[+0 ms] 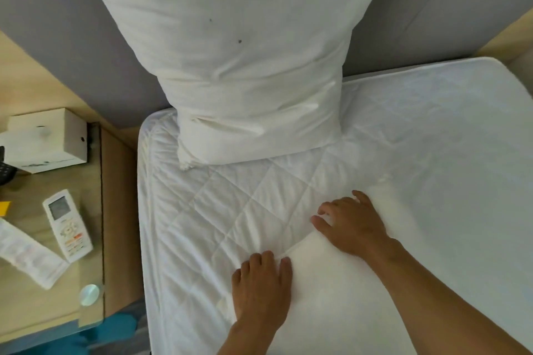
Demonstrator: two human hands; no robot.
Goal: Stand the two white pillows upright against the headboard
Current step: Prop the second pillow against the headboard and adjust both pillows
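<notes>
Hands (pixel 261 290) (pixel 350 225) on flat pillow (pixel 331 282), other pillow (pixel 239 66) upright

You see a white pillow (pixel 230 60) with small dark specks, a grey headboard (pixel 72 37), and a white mattress cover (pixel 230 204) quilted in diamonds. Your light wood bedside table (pixel 31 305) holds a white remote (pixel 67 225) with orange buttons.

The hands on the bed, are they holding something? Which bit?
Both rest on the second pillow lying flat: left hand at its near corner, right hand along its far edge. Whether the fingers truly grip cannot be told.
</notes>
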